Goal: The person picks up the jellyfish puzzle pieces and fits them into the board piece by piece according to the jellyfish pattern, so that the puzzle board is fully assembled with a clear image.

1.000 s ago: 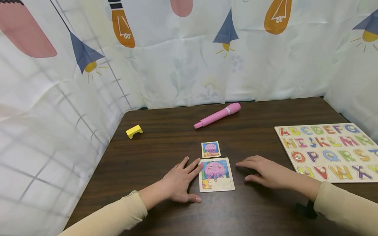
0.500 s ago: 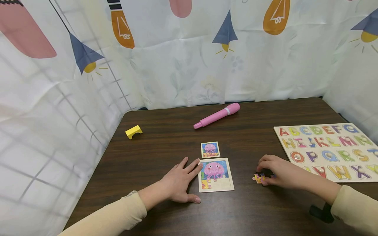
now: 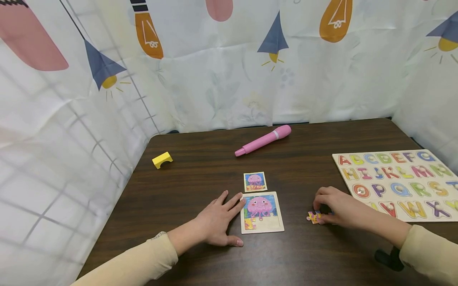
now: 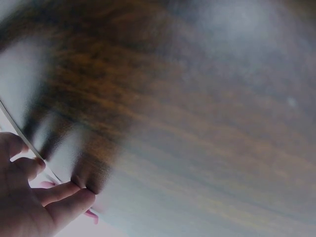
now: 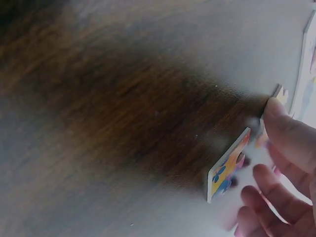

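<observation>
A square jigsaw board (image 3: pixel 262 229) with a pink jellyfish picture lies in the middle of the table, its lower right part showing bare wood. My left hand (image 3: pixel 218 221) rests flat with spread fingers, the fingertips touching the board's left edge. To the right of the board, my right hand (image 3: pixel 340 208) pinches a yellow and pink jigsaw piece (image 3: pixel 314 217) low at the tabletop. In the right wrist view the thumb presses on that piece, while a second jigsaw piece (image 5: pixel 229 165) lies beneath the curled fingers. A small jellyfish card (image 3: pixel 255 181) lies just above the board.
A wooden alphabet board (image 3: pixel 388 186) with knobbed letters lies at the right, close to my right forearm. Farther back is a pink microphone-shaped toy (image 3: pixel 262 140). A yellow arch block (image 3: pixel 162 159) stands at the left. Patterned white cloth (image 3: pixel 222 87) hangs behind the table.
My right hand has moved right from beside the jigsaw board, and its fingers have curled onto a jigsaw piece that was hidden under it. The left hand has stayed in place.
</observation>
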{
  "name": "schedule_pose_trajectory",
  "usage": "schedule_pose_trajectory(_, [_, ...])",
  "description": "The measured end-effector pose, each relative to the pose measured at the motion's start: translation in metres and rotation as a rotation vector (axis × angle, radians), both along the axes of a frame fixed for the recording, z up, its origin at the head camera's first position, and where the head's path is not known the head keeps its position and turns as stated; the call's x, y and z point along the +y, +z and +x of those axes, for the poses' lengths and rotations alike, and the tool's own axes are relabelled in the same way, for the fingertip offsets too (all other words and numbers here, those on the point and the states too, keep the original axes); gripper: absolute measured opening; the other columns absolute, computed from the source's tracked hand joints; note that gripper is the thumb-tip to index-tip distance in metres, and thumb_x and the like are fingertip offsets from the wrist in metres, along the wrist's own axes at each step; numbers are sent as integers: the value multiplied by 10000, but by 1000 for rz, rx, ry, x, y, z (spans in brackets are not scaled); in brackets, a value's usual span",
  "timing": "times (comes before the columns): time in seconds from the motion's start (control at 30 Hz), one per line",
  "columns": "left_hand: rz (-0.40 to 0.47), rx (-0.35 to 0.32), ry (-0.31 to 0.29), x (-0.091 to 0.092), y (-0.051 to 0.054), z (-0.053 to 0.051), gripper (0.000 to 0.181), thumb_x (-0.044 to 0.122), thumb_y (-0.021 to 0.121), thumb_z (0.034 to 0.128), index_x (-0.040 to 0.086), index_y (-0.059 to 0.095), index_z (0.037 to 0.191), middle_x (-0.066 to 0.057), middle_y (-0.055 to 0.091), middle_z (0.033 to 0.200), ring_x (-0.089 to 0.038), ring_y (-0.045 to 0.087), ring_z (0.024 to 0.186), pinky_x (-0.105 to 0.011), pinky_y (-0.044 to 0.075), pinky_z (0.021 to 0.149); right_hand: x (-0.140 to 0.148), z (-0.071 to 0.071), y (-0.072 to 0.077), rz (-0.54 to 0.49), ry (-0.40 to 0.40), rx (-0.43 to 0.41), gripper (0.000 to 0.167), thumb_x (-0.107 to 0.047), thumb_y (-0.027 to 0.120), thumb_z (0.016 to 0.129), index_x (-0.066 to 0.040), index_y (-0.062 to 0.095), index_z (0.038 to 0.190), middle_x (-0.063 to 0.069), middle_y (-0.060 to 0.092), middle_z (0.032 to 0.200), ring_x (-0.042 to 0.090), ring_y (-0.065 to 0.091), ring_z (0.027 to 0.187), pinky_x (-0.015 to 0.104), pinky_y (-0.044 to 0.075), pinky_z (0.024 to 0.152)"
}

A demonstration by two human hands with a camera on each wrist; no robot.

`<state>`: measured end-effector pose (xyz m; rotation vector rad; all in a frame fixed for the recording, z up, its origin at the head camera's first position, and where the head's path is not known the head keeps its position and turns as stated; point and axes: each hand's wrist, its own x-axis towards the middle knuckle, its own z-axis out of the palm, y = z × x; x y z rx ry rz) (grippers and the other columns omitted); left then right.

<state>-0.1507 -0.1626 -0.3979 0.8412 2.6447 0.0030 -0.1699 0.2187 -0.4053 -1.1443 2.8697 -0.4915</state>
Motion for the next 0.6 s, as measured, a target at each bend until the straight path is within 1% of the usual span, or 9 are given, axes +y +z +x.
schedule_pose_trajectory(0.13, [1,2,2,0,0,0,1069,762,638,823,225,221,1648,-2,155,1735,-456,198,1558,-555,329,1208,-5,0,0,-45,9,-26,327,-170,883,791,-259,584,888,-171,555,892,21,466,817,232,427,665])
schedule_pose_trajectory(0.2, [0,4,1,0,0,0,1068,761,639,824,223,223,1648,-5,156,1735,-457,200,1557,-554,329,1208,-7,0,0,-86,5,-67,320,-136,860,814,-246,571,894,-172,569,860,-10,476,765,208,430,616])
schedule_pose_trajectory(0.3, [-7,5,-2,1,0,0,1069,764,636,825,223,221,1648,-6,155,1735,-455,204,1557,-554,332,1207,-11,1,3,-183,-15,-195,232,-110,784,893,-211,577,916,-135,617,842,-39,486,640,198,446,497])
schedule_pose_trajectory(0.4, [-14,5,-4,1,0,0,1071,770,629,825,226,217,1649,-5,151,1736,-453,204,1557,-556,334,1205,-17,2,8,-289,-54,-354,109,-124,701,968,-170,602,969,-86,660,829,-12,530,564,217,428,409])
schedule_pose_trajectory(0.47, [-18,5,-3,1,0,0,1072,773,626,824,228,214,1650,-3,149,1736,-451,204,1558,-556,333,1206,-23,1,11,-333,-79,-435,52,-137,672,990,-131,625,1010,-59,675,829,23,583,583,230,477,457])
schedule_pose_trajectory(0.53, [-16,6,-2,1,0,0,1071,770,629,823,227,217,1649,-4,152,1736,-455,204,1557,-556,333,1206,-31,1,12,-367,-97,-489,78,-132,680,983,-92,647,1041,-39,680,834,55,649,671,233,531,534])
schedule_pose_trajectory(0.6, [-15,7,-2,1,0,0,1070,768,632,823,226,220,1649,-5,153,1735,-455,205,1557,-557,334,1205,-38,-1,12,-387,-112,-514,135,-118,712,957,-54,663,1065,-20,689,859,72,681,729,234,563,626])
